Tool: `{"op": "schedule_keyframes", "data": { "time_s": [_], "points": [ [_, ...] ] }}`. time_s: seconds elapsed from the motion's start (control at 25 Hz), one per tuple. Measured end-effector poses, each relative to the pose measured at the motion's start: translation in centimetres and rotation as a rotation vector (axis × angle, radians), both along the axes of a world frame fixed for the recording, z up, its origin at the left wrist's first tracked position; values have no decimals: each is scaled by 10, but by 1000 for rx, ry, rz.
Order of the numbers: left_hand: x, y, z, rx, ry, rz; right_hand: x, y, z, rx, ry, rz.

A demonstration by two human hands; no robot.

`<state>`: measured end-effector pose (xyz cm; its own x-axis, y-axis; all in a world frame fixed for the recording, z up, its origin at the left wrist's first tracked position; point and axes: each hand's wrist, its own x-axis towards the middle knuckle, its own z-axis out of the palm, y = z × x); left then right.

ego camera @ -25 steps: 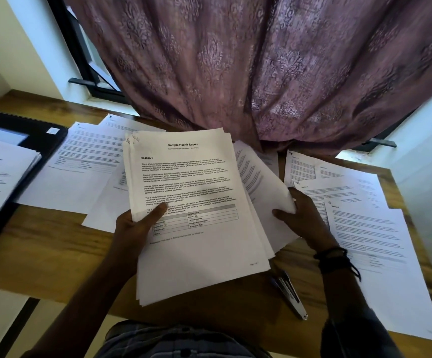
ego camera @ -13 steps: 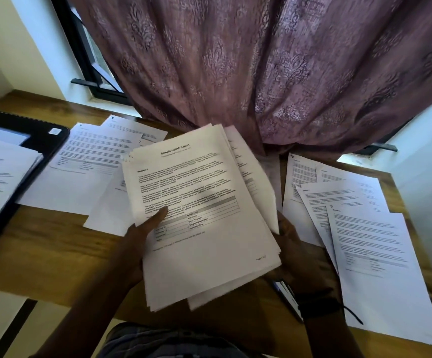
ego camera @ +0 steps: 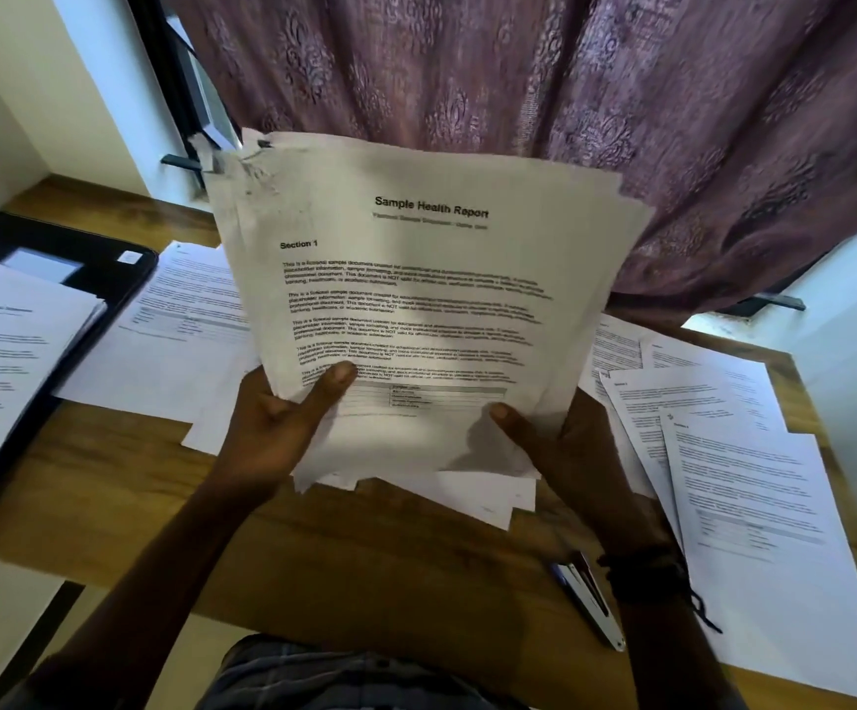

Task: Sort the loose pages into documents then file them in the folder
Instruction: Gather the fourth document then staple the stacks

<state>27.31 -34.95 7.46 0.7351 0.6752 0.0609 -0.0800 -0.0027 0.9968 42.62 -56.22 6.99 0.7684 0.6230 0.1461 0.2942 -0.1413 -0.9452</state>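
A purple curtain hangs behind the wooden table. Loose pages lie spread across the table, and a black folder lies at the far left. Held above the table is a stack of pages headed "Sample Health Report". The left hand and right hand grip its lower corners, thumbs on the front.

The white printed paper sheaf is matt, frayed at its top-left corner (smooth elsewhere). The brown wooden table shows grain, faintly glossy; the black plastic folder at its left edge shines; the mauve patterned curtain is woven cloth.
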Motion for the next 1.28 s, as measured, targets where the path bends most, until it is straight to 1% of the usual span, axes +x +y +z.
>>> {"op": "schedule_keyframes", "data": {
  "time_s": [0.12,0.2,0.32,0.44,0.56,0.64,0.72,0.8,0.92,1.0,1.08,1.12,1.16,1.24,1.28],
  "points": [
    [4,-1,-4,8,-12,-3,-11,3,-18,35,30,-45],
    [5,1,-16,-22,-23,-44,-17,1,-29,40,23,-78],
    [8,2,-35,-14,24,-91,-24,-3,-50,71,18,-85],
    [13,-4,-45,31,53,-75,-30,2,-63,42,50,-137],
    [19,-10,-43,68,59,-55,-31,7,-69,21,18,-162],
    [19,-11,-44,55,50,-57,-29,6,-76,34,0,-181],
    [19,-11,-48,45,71,-80,-27,2,-85,4,-1,-170],
    [17,-10,-51,76,91,-105,-28,1,-90,-34,6,-160],
    [16,-7,-49,109,95,-119,-26,-1,-84,-33,28,-160],
    [17,-5,-50,116,100,-153,-22,-10,-77,-109,45,-99],
    [18,-4,-52,93,120,-140,-6,-29,-80,-251,94,-100],
    [18,-4,-53,79,125,-128,4,-42,-82,-327,116,-165],
    [17,-4,-54,61,122,-127,14,-58,-86,-395,87,-279],
    [15,-10,-55,32,122,-148,34,-103,-101,-580,-64,-508],
    [12,-12,-55,21,125,-151,41,-121,-107,-721,-121,-590]
  ]
}}
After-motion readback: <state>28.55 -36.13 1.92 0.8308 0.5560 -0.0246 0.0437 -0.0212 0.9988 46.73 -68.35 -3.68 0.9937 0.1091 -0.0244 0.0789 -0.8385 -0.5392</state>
